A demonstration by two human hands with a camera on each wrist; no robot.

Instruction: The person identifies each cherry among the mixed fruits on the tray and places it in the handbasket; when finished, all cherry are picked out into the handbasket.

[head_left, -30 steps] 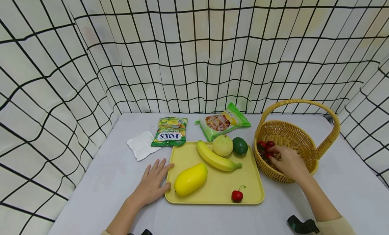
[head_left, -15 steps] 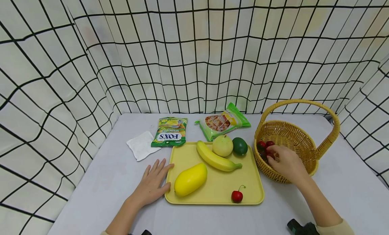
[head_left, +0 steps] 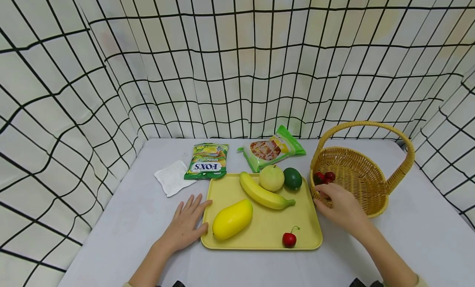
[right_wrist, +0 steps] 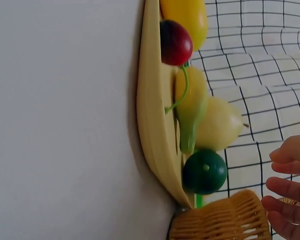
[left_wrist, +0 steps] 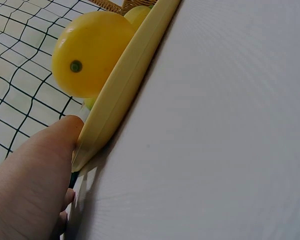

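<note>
My left hand [head_left: 187,224] lies with fingers spread at the left edge of a yellow tray [head_left: 259,237]; its thumb touches the rim. On the tray are a mango [head_left: 232,219], a banana [head_left: 265,193], a pale round pear [head_left: 272,178], a dark green avocado [head_left: 292,179] and a red cherry [head_left: 289,240]. My right hand [head_left: 343,206] is over the near left rim of a wicker basket [head_left: 365,175], fingers bent and apart in the right wrist view. Nothing shows between them, though the palm side is partly hidden. Dark red fruits [head_left: 329,176] lie in the basket.
Behind the tray lie a green FOX'S candy bag [head_left: 208,161] and another green snack bag [head_left: 272,150]. A white square packet [head_left: 174,177] is at the left. The basket's tall handle [head_left: 365,124] arches upward, and a black-gridded white cloth wall [head_left: 237,72] encloses the table.
My right hand has drawn back from the red fruits inside the basket toward its near left rim. The left hand, tray and tray fruits have stayed put.
</note>
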